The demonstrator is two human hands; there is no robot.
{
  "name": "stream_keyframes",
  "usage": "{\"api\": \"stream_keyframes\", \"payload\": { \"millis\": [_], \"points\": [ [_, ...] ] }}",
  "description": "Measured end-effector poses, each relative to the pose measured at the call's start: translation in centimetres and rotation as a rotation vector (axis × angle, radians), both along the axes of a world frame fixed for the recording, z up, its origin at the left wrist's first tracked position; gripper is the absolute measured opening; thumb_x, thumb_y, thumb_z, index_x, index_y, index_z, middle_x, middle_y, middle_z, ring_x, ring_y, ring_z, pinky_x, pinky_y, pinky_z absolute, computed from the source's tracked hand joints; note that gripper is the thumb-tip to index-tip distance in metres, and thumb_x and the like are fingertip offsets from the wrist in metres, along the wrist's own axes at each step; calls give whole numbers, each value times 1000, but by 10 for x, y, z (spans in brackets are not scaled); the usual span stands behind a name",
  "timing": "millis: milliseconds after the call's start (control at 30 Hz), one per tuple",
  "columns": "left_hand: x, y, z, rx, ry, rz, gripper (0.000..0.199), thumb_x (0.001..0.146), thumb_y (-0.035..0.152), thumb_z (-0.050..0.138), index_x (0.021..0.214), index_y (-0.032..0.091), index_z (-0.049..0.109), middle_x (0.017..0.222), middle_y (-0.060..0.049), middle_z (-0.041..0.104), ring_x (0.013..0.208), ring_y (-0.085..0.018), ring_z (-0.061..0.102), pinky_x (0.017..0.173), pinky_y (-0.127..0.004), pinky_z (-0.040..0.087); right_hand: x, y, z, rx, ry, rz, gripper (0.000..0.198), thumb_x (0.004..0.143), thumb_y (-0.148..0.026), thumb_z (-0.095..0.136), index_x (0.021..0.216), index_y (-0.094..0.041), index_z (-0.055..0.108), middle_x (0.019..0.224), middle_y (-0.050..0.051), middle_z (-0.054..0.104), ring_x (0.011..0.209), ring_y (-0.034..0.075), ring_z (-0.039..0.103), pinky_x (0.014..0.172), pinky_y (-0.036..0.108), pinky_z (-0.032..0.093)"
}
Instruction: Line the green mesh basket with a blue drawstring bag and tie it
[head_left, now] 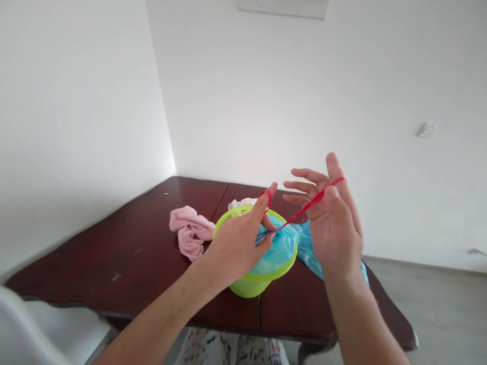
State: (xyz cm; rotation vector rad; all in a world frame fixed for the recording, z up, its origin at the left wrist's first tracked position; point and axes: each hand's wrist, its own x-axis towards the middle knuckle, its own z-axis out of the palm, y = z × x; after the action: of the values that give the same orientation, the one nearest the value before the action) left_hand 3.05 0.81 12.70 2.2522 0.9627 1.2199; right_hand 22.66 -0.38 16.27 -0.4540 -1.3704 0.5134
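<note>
A lime-green plastic basket (249,289) stands on the table, with a thin blue plastic bag (279,253) lining it and bulging over its rim. My left hand (238,241) is above the basket, with a red drawstring (314,201) looped on its raised index finger and its thumb and other fingertips closed together at the bag. To the right my right hand (335,228) is raised palm inward, fingers spread, the taut drawstring hooked over its index finger and passing by the thumb. More blue plastic (310,253) lies beside the basket, partly behind this hand.
A crumpled pink cloth (192,230) lies left of the basket on the dark wooden table (114,248). Something white and crumpled (242,203) shows behind the basket's rim. White walls (266,91) enclose the table at the back and left.
</note>
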Motion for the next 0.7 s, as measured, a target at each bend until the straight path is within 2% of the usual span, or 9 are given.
{"api": "stream_keyframes", "payload": {
  "millis": [100, 200, 267, 333, 367, 433, 533, 600, 700],
  "points": [
    [-5, 2, -4, -80, -70, -68, 109, 99, 20, 85, 191, 43, 32, 103, 4, 85, 62, -17, 60, 61, -29, 41, 1, 1, 0, 18, -35, -43, 60, 122, -44, 63, 181, -40, 54, 142, 8, 79, 113, 23, 85, 91, 41, 76],
    [-11, 3, -6, -142, -303, -183, 108, 98, 26, 95, 189, 41, 40, 115, -1, 85, 59, -12, 50, 55, -26, 39, 0, -1, -2, -3, -71, -53, 49, 122, -38, 66, 171, -37, 65, 135, 6, 81, 98, 20, 85, 87, 39, 76],
    [-18, 3, -4, -155, -515, -240, 89, 103, 31, 94, 182, 37, 53, 112, -3, 82, 59, -10, 46, 52, -24, 39, 0, -4, -2, -27, -74, -58, 36, 121, -34, 68, 156, -33, 77, 133, 6, 83, 92, 18, 85, 84, 36, 75],
    [-30, 3, 4, -160, -706, -307, 56, 114, 37, 84, 167, 32, 68, 90, 1, 73, 56, -10, 44, 50, -22, 39, 1, -8, 2, -19, -25, -67, 26, 121, -32, 67, 140, -29, 84, 127, 6, 84, 87, 18, 84, 79, 34, 73],
    [-37, 2, 10, -163, -787, -340, 41, 118, 40, 78, 158, 29, 74, 78, 4, 64, 54, -10, 42, 49, -21, 39, 3, -10, 5, -2, 22, -75, 24, 121, -30, 66, 134, -28, 86, 121, 6, 84, 85, 18, 83, 78, 34, 72],
    [-53, 1, 22, -168, -925, -395, 26, 122, 42, 70, 140, 26, 80, 61, 9, 43, 50, -11, 33, 46, -19, 37, 6, -14, 12, 50, 137, -101, 25, 121, -28, 62, 127, -29, 87, 109, 4, 82, 81, 18, 82, 74, 34, 71],
    [-71, 1, 34, -195, -1020, -413, 24, 122, 45, 70, 127, 24, 80, 59, 11, 28, 50, -12, 19, 46, -18, 35, 9, -16, 18, 94, 241, -135, 31, 122, -31, 62, 141, -40, 85, 105, 1, 79, 71, 15, 76, 66, 32, 70],
    [-75, 0, 35, -207, -958, -415, 32, 120, 53, 69, 130, 24, 78, 63, 10, 32, 53, -11, 17, 47, -20, 32, 8, -15, 14, 91, 215, -117, 41, 123, -35, 63, 158, -50, 76, 102, 0, 77, 58, 13, 68, 52, 28, 62],
    [-69, -3, 30, -196, -718, -413, 53, 118, 64, 71, 153, 26, 69, 74, 8, 45, 55, -11, 24, 48, -23, 28, 0, -14, 4, 48, 79, -77, 52, 125, -37, 61, 174, -54, 61, 83, -4, 71, 42, 9, 48, 36, 22, 40]
  ]
}}
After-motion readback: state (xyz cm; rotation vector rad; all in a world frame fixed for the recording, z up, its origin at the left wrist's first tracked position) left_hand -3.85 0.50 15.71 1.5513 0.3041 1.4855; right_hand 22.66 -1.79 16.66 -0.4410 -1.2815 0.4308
